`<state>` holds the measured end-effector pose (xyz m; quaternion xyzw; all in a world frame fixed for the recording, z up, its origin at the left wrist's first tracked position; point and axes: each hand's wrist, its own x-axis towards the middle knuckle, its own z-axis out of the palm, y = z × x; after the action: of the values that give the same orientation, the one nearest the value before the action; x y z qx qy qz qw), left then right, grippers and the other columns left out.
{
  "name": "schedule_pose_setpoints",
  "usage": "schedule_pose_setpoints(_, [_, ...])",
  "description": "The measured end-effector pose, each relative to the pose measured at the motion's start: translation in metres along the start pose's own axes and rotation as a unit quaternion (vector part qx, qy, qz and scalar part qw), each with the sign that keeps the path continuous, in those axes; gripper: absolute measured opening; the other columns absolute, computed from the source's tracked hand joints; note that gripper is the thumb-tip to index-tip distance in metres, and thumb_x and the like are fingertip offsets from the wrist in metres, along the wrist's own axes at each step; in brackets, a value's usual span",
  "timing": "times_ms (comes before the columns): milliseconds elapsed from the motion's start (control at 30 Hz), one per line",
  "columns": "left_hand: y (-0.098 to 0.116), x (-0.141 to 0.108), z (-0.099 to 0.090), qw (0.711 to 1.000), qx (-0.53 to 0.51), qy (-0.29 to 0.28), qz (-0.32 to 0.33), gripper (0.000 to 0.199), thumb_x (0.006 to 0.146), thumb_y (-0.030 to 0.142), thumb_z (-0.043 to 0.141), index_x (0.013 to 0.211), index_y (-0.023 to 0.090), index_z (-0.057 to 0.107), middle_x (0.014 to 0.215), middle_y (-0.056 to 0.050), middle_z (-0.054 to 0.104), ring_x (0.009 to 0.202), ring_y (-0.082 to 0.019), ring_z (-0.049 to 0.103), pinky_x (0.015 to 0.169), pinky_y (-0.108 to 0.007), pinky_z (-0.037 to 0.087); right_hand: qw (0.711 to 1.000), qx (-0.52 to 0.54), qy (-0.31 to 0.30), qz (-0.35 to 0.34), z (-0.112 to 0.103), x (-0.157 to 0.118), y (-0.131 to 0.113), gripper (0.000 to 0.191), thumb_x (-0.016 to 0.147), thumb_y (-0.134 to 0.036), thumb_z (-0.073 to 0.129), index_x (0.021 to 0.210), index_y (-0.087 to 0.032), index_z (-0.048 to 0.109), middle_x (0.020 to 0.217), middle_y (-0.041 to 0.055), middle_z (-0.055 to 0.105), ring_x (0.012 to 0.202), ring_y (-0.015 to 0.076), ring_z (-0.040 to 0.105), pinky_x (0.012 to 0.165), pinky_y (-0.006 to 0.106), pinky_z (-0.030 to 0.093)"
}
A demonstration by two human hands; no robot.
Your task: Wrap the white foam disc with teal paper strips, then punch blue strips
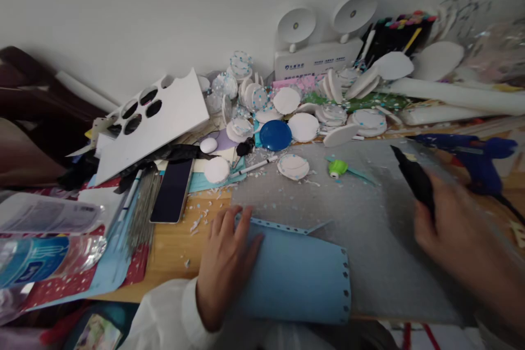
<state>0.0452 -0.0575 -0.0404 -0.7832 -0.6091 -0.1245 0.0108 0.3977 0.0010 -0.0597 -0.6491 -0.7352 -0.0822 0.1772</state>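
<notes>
My left hand (230, 257) rests on the left end of a light blue sheet (295, 273), fingers stretched out. Small holes run along the sheet's right edge and top edge, where a narrow strip (283, 226) lies partly apart from it. At the right, my right hand (455, 224) is wrapped round a black utility knife (414, 175), held above a grey cutting mat (369, 213) with its tip pointing up and left. The hand is slightly blurred. Beyond the sheet lie a small green tool (337, 168) and a white foam disc (293, 167).
A blue glue gun (471, 153) lies right of my right hand. Many white discs and a blue round lid (275, 135) crowd the back. At left are a phone (172, 191), a water bottle (49, 257) and a white board with holes (159, 120). An emergency light (320, 60) stands against the wall.
</notes>
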Motion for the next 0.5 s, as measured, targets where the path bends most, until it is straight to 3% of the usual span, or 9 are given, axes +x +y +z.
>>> schedule_pose_setpoints(133, [-0.004,0.01,0.002,0.999,0.001,-0.045,0.028,0.018,0.092,0.017,0.05,0.105,0.02,0.062,0.1,-0.008,0.065,0.092,-0.025,0.059,0.082,-0.041,0.052,0.996,-0.072,-0.004,-0.048,0.012,0.011,0.002,0.068,0.081,-0.01,0.046,0.145,0.001,0.027,0.104,0.0236,0.055,0.093,0.0339,0.06,0.083,0.044,0.051])
schedule_pose_setpoints(200, [-0.007,0.011,0.002,0.998,-0.009,-0.05,0.026,0.019,0.092,0.012,0.047,0.097,0.019,0.063,0.094,-0.007,0.066,0.087,-0.024,0.059,0.08,-0.04,0.051,0.992,-0.102,-0.017,-0.076,0.015,0.018,0.005,0.065,0.081,-0.008,0.045,0.143,0.002,0.03,0.102,0.0239,0.056,0.093,0.0343,0.059,0.082,0.045,0.051])
schedule_pose_setpoints(300, [-0.011,0.013,-0.002,0.998,-0.063,-0.012,-0.015,0.018,0.094,0.014,0.044,0.095,0.018,0.062,0.088,-0.006,0.066,0.083,-0.022,0.06,0.076,-0.036,0.05,0.986,-0.117,-0.025,-0.113,0.014,0.029,0.004,0.05,0.085,-0.009,0.043,0.134,0.003,0.041,0.103,0.0255,0.058,0.099,0.0353,0.057,0.084,0.046,0.049])
schedule_pose_setpoints(433, [-0.013,0.016,-0.01,0.974,-0.209,0.035,-0.077,0.013,0.094,0.02,0.048,0.096,0.019,0.06,0.088,-0.004,0.066,0.082,-0.017,0.062,0.075,-0.029,0.049,0.99,-0.003,0.075,-0.121,-0.005,0.026,-0.02,0.034,0.091,-0.023,0.049,0.121,-0.007,0.054,0.109,0.022,0.06,0.105,0.0347,0.057,0.092,0.049,0.045])
schedule_pose_setpoints(500, [-0.011,0.018,-0.014,0.951,-0.285,0.042,-0.109,0.01,0.093,0.022,0.052,0.094,0.018,0.061,0.086,-0.003,0.066,0.079,-0.015,0.063,0.073,-0.026,0.049,0.982,0.124,0.059,-0.13,-0.018,0.013,-0.043,0.027,0.093,-0.024,0.047,0.117,-0.016,0.055,0.107,0.0153,0.062,0.103,0.0292,0.059,0.093,0.046,0.046])
